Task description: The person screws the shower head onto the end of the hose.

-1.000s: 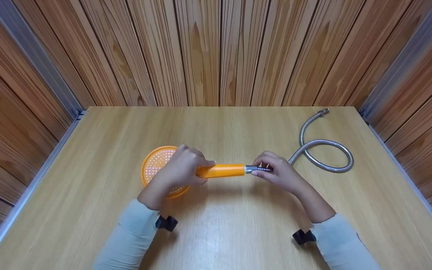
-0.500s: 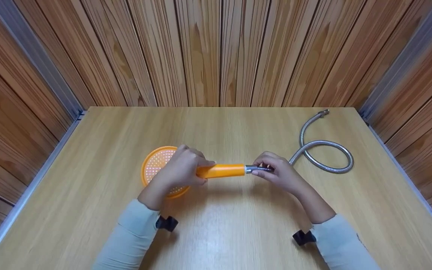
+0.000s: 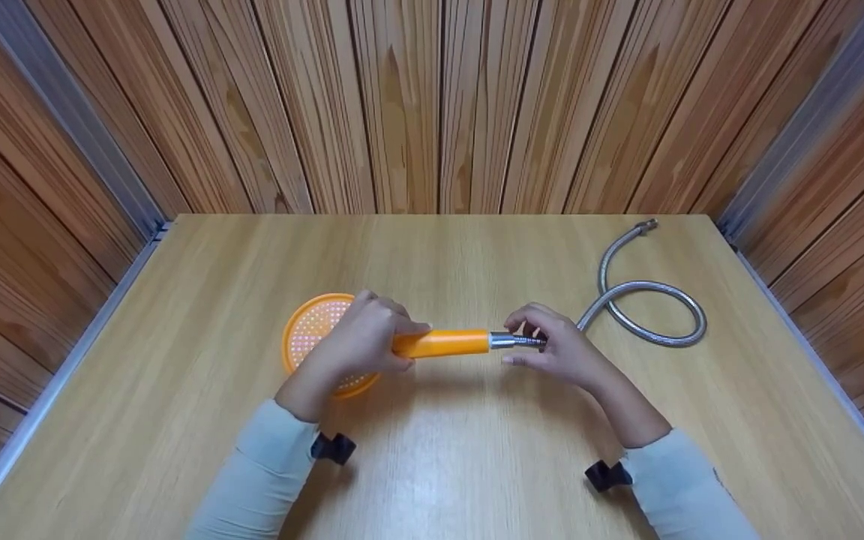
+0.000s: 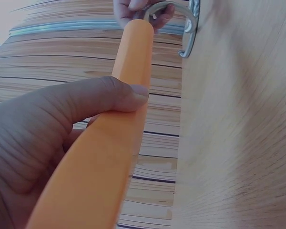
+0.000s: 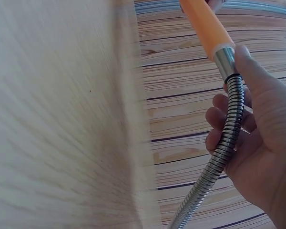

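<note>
My left hand [image 3: 368, 330] grips the orange handle [image 3: 451, 343] of a shower head [image 3: 316, 326], whose round perforated face lies partly hidden beneath the hand. In the left wrist view the thumb [image 4: 128, 97] lies along the handle. A metal connector nut [image 5: 224, 63] joins the handle's end to a flexible metal hose [image 5: 234, 102]. Around that joint my right hand [image 3: 563, 343] stands with thumb and fingers spread apart. The right wrist view shows the hose passing in front of the loosely bent fingers, the thumb [image 5: 250, 67] beside the nut.
The rest of the hose lies in a loop on the wooden table [image 3: 432, 465], right of the hands, its free end fitting [image 3: 647, 224] near the back edge. Wood-plank walls [image 3: 409, 105] enclose the back and both sides. A black wrist camera sits on each sleeve.
My right thumb and fingers have come away from the metal nut and spread apart. The left hand, the shower head and the looped hose have stayed about where they were.
</note>
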{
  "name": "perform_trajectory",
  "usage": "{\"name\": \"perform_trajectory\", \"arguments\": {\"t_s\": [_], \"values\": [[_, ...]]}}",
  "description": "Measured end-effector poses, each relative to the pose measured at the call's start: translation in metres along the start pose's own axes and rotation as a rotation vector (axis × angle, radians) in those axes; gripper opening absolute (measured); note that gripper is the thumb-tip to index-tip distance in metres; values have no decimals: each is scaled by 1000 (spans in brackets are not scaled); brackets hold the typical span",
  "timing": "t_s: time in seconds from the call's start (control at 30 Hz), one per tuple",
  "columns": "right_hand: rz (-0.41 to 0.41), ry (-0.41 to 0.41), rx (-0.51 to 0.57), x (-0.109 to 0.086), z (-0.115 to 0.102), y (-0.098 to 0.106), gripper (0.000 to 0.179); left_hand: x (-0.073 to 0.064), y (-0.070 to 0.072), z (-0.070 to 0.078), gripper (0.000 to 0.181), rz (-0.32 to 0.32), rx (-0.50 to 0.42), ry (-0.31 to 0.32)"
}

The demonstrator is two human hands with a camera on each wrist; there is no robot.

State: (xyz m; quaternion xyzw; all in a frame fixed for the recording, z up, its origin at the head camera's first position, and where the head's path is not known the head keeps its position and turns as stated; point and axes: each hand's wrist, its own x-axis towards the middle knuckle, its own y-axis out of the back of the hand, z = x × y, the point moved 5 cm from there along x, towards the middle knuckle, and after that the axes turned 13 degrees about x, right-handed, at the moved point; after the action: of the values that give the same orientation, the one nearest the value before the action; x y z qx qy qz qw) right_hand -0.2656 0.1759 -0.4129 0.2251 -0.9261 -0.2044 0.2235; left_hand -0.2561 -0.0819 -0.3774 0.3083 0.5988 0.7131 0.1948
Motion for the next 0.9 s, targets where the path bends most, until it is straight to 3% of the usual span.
{"name": "perform_trajectory", "arguments": {"t_s": [0.1,0.3,0.53,0.7,0.9], "values": [[0,17,-6,1,-1,0,29,0,1,1,44,10,2,-5],[-19,-14,-12,1,0,0,16,0,1,1,46,4,6,0],[3,27,1,0,-1,-1,30,1,0,1,46,-9,-2,5],[-9,14,-6,0,-2,0,18,0,1,1,45,-3,-18,4],[7,37,-4,0,-3,1,28,0,1,1,46,-5,-16,8]]}}
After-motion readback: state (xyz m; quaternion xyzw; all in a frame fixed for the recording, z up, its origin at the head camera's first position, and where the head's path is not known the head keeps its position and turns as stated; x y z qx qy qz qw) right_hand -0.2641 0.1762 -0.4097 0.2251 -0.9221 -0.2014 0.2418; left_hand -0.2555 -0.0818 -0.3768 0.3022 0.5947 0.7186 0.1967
